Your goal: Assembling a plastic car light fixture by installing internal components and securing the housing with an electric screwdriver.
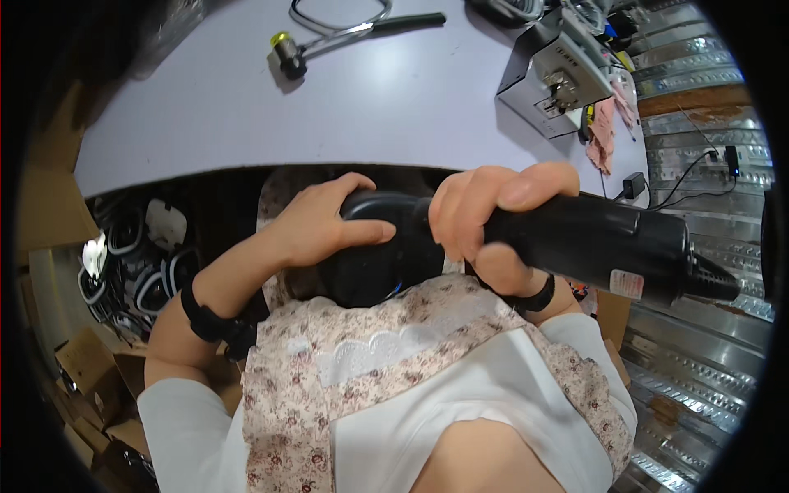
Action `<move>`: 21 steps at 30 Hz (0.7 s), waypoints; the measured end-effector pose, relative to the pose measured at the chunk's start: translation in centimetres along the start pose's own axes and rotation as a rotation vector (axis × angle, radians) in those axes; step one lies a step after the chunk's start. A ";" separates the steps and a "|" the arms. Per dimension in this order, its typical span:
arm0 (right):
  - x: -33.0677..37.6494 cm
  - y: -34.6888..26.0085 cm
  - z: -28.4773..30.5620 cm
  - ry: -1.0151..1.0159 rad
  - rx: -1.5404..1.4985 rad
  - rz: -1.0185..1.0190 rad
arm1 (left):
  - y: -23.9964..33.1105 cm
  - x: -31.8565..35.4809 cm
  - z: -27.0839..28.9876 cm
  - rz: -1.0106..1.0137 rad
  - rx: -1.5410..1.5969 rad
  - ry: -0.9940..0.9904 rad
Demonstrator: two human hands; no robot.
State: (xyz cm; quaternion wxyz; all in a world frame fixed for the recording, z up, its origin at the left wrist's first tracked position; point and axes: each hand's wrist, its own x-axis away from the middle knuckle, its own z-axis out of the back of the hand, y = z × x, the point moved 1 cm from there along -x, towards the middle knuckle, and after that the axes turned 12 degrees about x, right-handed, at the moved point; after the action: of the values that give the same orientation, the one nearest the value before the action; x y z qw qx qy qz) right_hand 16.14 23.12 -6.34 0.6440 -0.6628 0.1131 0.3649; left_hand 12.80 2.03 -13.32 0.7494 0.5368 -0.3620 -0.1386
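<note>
Close in front of my apron, my right hand (505, 205) is wrapped around a thick black cylindrical power-tool body (612, 238). Its ribbed cord sleeve (715, 279) points to the right, and a small pale label sits on its side. My left hand (320, 218) grips the top of a rounded, glossy black piece (382, 259), with the thumb laid across it. That piece meets the tool body near my right fingers; whether the two are joined I cannot tell. A small blue glint shows at its lower edge.
Ahead is a white table (394, 115). A yellow-faced mallet (289, 57) lies there beside a looped cable. A box (551, 78), pink cloth (602, 135) and black adapter (631, 186) sit at right. White-rimmed black parts (152, 292) and cardboard boxes (90, 370) are at lower left.
</note>
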 end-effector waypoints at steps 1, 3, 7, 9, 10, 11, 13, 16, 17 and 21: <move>-0.7 -0.4 0.7 -0.102 0.022 0.022 | 0.2 -0.1 0.3 -0.033 0.011 -0.032; -2.5 -2.4 3.2 0.022 -0.160 0.198 | 0.8 -0.1 1.0 -0.042 0.155 -0.071; -3.0 -8.6 10.7 0.511 -0.031 0.301 | 1.8 0.1 3.3 0.063 0.149 -0.188; -2.8 -8.0 13.7 0.727 0.196 0.319 | 1.7 -0.7 3.5 0.022 0.113 -0.142; -2.9 -7.0 15.1 0.813 0.310 0.328 | 1.6 -1.2 3.5 0.067 0.110 -0.125; -2.3 -6.1 17.1 0.827 0.346 0.282 | 1.7 -1.6 3.6 0.117 0.106 -0.113; -2.5 -4.5 18.1 0.847 0.431 0.332 | 3.9 -2.3 3.0 0.215 0.078 -0.165; -2.5 -2.3 19.3 0.917 0.421 0.306 | 5.8 -2.9 2.4 0.061 0.119 -0.274; -2.5 -1.9 19.7 0.924 0.420 0.309 | 5.9 -3.1 2.4 0.063 0.111 -0.275; -2.5 -0.3 20.8 0.895 0.382 0.260 | 4.7 -2.9 1.8 0.022 0.361 -0.283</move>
State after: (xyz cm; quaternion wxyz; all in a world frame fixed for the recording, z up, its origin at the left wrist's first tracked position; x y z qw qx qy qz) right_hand 7.51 41.87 -2.50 0.5915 -0.6050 0.5245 0.0949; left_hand 8.70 4.34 -9.89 0.5845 0.6332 -0.4884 -0.1373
